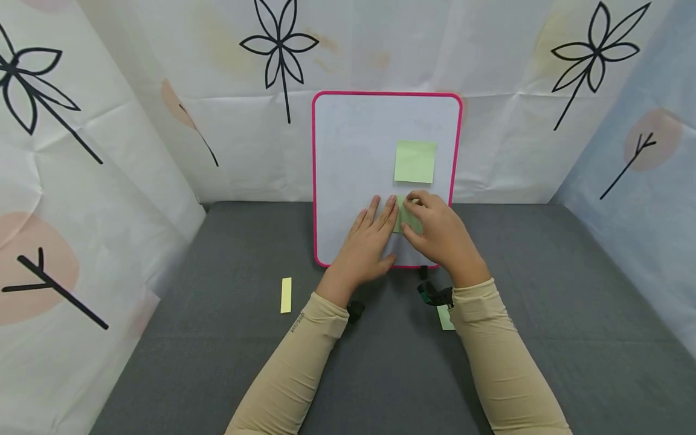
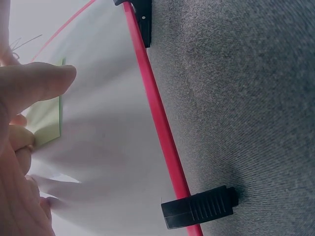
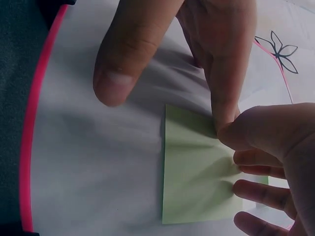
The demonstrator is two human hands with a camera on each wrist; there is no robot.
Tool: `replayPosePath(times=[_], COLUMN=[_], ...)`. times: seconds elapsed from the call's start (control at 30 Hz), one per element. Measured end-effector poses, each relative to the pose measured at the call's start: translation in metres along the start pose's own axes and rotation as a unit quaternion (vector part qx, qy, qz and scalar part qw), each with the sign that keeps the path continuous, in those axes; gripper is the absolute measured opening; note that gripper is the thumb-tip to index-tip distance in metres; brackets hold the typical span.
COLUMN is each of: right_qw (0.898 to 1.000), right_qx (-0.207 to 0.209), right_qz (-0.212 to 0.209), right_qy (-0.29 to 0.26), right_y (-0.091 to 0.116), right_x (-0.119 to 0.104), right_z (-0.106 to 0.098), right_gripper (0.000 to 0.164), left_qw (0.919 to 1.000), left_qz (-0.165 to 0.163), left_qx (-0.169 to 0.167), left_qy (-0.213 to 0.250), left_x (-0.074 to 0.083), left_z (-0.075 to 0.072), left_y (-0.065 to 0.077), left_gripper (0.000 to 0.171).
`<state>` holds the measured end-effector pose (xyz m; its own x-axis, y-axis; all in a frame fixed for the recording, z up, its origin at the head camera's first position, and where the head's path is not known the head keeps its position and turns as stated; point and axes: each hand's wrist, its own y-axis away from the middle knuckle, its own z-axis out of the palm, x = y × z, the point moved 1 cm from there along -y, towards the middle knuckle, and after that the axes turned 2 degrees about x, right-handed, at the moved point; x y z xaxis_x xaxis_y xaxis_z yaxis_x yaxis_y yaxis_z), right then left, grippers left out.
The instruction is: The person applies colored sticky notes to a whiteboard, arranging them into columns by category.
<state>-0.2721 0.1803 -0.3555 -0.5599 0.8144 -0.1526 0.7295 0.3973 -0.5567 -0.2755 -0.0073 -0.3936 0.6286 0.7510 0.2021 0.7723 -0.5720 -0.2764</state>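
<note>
A whiteboard with a pink frame stands against the wall. One green sticky note is on its upper right part. Below it lies a second green sticky note, partly covered by the hands. My left hand rests on the board with straight fingers, the fingertips at this lower note's left edge. My right hand has bent fingers and appears to grip the lower note near its upper edge; the exact contact is partly hidden. Both hands also show in the right wrist view.
A yellow paper strip lies on the grey table left of the hands. Another green piece shows beneath the right wrist. Black clips sit on the board's lower edge. Patterned cloth walls enclose the table.
</note>
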Motion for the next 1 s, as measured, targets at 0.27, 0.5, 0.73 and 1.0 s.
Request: replayPosePath(times=[0.27,0.5,0.73,1.0], right_qw=[1.0,1.0,0.999,0.999], right_qx=[0.008,0.007,0.013,0.019], right_qz=[0.011,0.028,0.046,0.049], right_qy=[-0.008,0.001,0.002,-0.004], right_y=[0.003,0.005,0.007,0.009], right_x=[0.008,0.015,0.021,0.021], right_z=[-0.006,-0.008,-0.014,-0.016], right_gripper=[0.04,0.036,0.034,0.033], left_qw=[1.0,1.0,1.0,1.0], left_qz=[-0.002,-0.003,-0.001,-0.004], left_qx=[-0.003,-0.004,-0.001,-0.005], left_qy=[-0.007,-0.005,-0.002,-0.001], left_x=[0.002,0.001,0.001,0.002], left_z=[-0.002,-0.001,-0.001,-0.002], left_y=[0.0,0.0,-0.001,-0.001], left_gripper=[0.102,0.103,0.102,0.103])
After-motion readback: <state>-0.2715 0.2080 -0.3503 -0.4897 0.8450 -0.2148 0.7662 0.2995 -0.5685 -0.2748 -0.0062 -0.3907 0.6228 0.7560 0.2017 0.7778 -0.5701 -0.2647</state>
